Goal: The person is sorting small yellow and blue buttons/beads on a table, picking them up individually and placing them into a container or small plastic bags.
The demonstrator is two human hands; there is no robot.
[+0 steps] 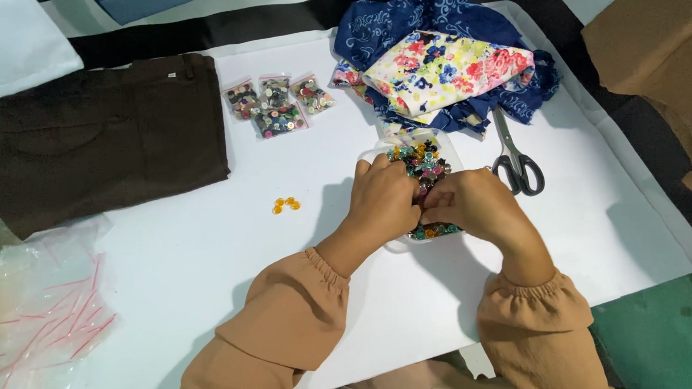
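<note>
Both hands meet over a clear plastic tray [441, 146] filled with several mixed coloured buttons [422, 159]. My left hand [381, 200] has its fingers curled into the button pile at the tray's left side. My right hand [475, 205] is bent over the tray's near end, fingertips pinched among the buttons. What the fingers hold is hidden under the hands. A few orange buttons [286, 204] lie loose on the white sheet [205, 251], left of my left hand.
Small bags of buttons [277, 106] lie at the back. Folded brown trousers [90, 138] sit far left, with empty zip bags [37, 317] near them. Floral and blue fabric [446, 64] is behind the tray, scissors [518, 162] to its right, cardboard [665, 47] at far right.
</note>
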